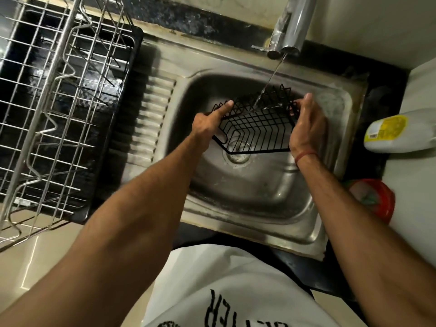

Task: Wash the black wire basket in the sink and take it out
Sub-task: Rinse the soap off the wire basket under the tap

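— Both hands are on it? Tell me how.

— Yes. My left hand grips the left end of the black wire basket, forefinger laid straight along the zigzag rim, the other fingers curled under as far as I can tell. My right hand holds the right end, thumb up against the rim, fingers wrapped round the wire.

— And where is the basket?

— Tilted, held up inside the stainless steel sink, above the round drain. Beyond it the thin stream of water from the chrome tap falls onto the far wall of the basket.

— So you're rinsing. How would you do it well?

— I'd judge it best to turn the basket slowly under the stream so each wall and the floor gets wet — the stream is narrow and only strikes one patch. Keep a firm hold; wet wire may slip. The steel wire dish rack on the left looks a likely place to set it afterwards.
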